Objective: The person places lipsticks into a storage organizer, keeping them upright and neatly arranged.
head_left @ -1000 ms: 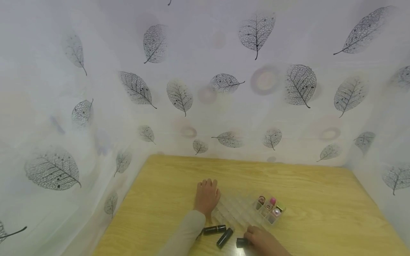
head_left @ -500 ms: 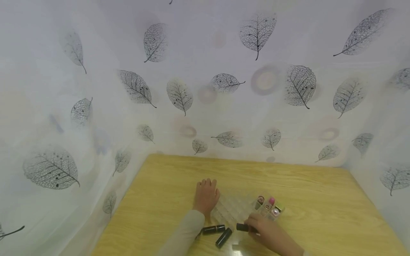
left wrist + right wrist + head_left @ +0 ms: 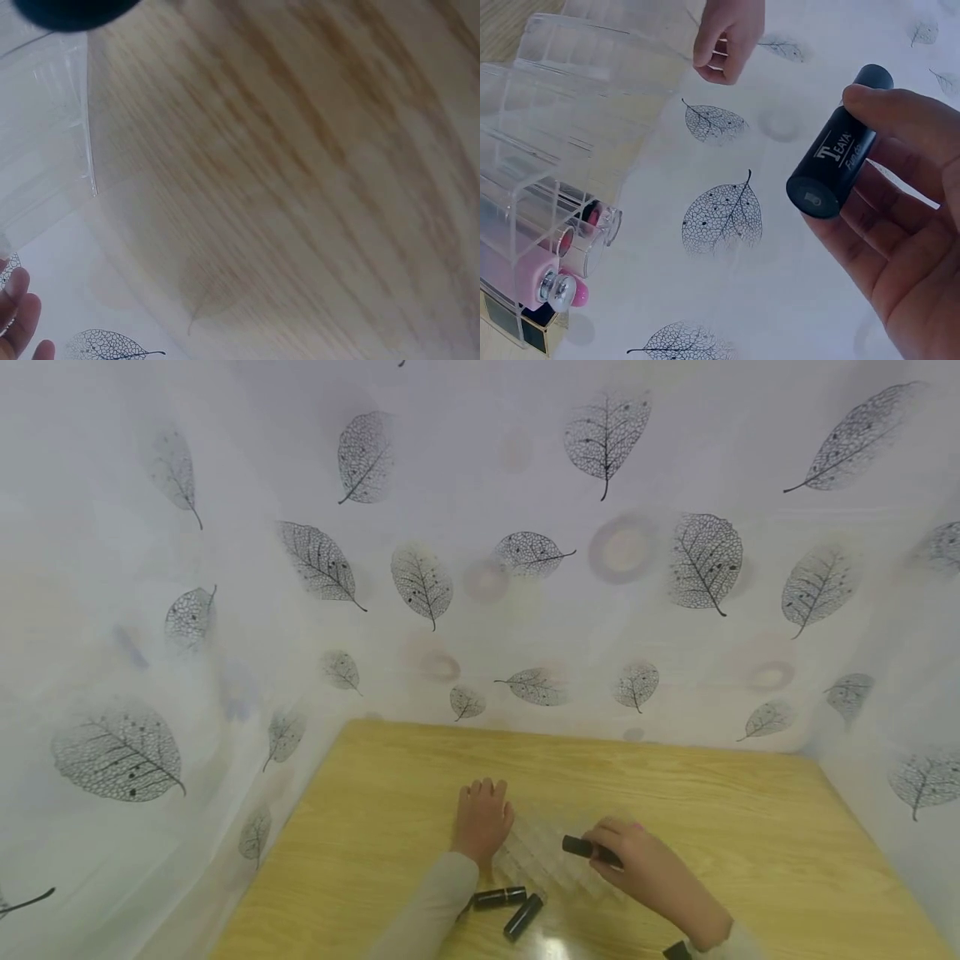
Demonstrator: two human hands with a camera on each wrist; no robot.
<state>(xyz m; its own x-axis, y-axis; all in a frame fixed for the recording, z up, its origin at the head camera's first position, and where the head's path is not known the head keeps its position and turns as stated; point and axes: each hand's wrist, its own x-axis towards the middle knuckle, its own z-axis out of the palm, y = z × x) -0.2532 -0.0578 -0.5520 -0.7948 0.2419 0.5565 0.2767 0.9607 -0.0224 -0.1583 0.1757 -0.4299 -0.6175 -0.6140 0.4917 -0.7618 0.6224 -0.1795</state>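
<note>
My right hand [image 3: 637,860] holds a black lipstick tube [image 3: 577,846] between thumb and fingers, raised over the clear organizer. In the right wrist view, white lettering shows on the lipstick [image 3: 832,154], which tilts with one end toward the camera. The clear, stepped organizer [image 3: 551,860] has many small compartments; those at its right end hold several lipsticks, including a pink one [image 3: 529,274]. My left hand [image 3: 482,822] rests at the organizer's left edge, fingers loosely bent. Only its fingertips [image 3: 22,319] show in the left wrist view, beside the organizer's clear wall [image 3: 45,135].
Two black lipstick tubes, one lying crosswise [image 3: 500,897] and one slanted [image 3: 522,917], are in front of the organizer. Another dark tube lies partly hidden by the left sleeve [image 3: 435,902]. White leaf-printed sheeting [image 3: 525,627] surrounds the back and sides of the wooden table [image 3: 390,768].
My right hand has lifted the lipstick tube off the table's front and carried it forward over the organizer, now covering the filled compartments in the head view. The left hand has stayed put.
</note>
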